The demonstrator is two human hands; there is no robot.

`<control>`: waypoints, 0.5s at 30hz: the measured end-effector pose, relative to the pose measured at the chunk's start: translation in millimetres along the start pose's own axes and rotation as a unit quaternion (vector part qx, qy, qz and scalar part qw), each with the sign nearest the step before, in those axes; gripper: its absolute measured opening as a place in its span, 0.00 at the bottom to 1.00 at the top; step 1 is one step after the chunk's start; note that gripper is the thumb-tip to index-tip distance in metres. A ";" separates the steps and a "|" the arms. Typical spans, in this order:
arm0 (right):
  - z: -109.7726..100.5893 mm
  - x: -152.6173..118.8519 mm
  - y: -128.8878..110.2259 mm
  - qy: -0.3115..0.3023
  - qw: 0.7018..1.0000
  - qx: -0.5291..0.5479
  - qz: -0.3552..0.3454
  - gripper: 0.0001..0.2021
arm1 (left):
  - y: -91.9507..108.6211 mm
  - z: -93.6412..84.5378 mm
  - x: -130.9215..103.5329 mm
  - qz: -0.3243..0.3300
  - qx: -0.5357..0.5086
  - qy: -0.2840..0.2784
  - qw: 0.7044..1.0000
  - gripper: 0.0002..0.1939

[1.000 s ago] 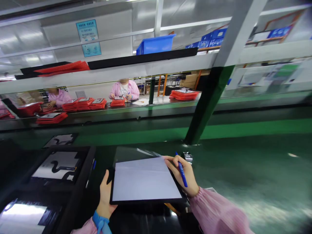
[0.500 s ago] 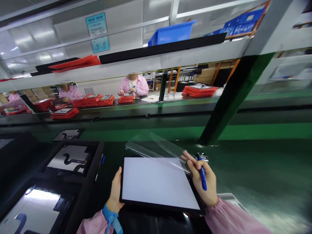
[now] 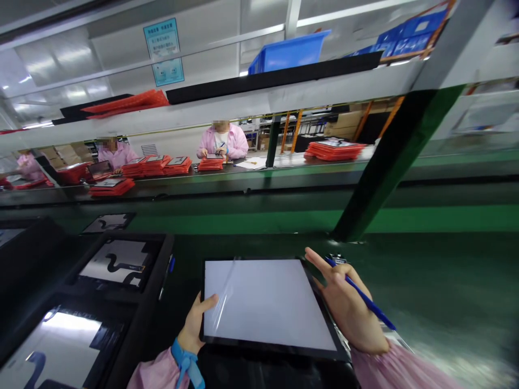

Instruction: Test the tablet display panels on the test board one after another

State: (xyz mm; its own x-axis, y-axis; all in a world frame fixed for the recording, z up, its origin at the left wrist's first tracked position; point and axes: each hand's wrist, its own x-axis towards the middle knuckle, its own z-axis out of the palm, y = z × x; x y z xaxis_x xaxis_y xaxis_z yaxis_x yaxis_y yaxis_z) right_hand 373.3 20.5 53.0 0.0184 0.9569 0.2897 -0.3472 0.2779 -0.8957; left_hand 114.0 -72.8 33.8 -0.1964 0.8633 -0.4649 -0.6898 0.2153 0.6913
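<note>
A lit display panel (image 3: 265, 305) with a white screen and black border is tilted toward me. My left hand (image 3: 196, 322) grips its left edge, thumb on the front. Shiny streaks of clear film (image 3: 225, 302) show across the screen's left part. At the panel's right edge is my right hand (image 3: 344, 300), its fingers stretched toward the upper right corner. It holds a blue pen (image 3: 371, 305) slanting across its back. Whether these fingers also touch the film is hidden. Behind this hand lies a small metallic item (image 3: 337, 259), partly covered.
Black trays (image 3: 156, 270) with panels and dark ribbon cables (image 3: 121, 265) stand at left. A green-black post (image 3: 381, 178) rises at right. Across the bench, people in pink (image 3: 223, 141) sit by red stacks (image 3: 211, 163). A blue bin (image 3: 290, 54) sits overhead.
The clear film, raised above the panel before, now lies against the screen. My left thumb has moved onto the front. My right hand has turned and shifted slightly right, swinging the pen.
</note>
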 end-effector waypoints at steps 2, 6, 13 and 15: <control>0.7 -4.2 -1.4 -0.002 0.998 -0.054 -0.019 0.17 | 1.2 -0.1 -3.2 0.033 0.041 -0.010 0.999 0.33; -1.2 -18.2 -1.8 0.004 0.933 -0.309 -0.184 0.12 | 2.6 1.2 -7.7 0.049 0.084 -0.019 0.995 0.36; 42.6 -43.3 28.6 -0.079 0.767 -0.567 -0.290 0.12 | -6.5 -6.4 -4.4 0.070 0.069 -0.048 0.994 0.38; 64.1 -53.6 34.7 -0.113 0.733 -0.600 -0.299 0.15 | -9.3 -8.7 -2.8 0.046 0.034 -0.046 0.997 0.41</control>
State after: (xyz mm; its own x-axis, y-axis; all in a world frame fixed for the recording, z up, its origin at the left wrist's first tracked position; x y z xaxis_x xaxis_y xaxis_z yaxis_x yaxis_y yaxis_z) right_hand 300.2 -26.6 28.0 -0.3726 0.6329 0.6786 0.7369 0.6463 -0.1982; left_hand 114.8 -81.1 23.9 -0.1892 0.9186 -0.3469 -0.6231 0.1607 0.7655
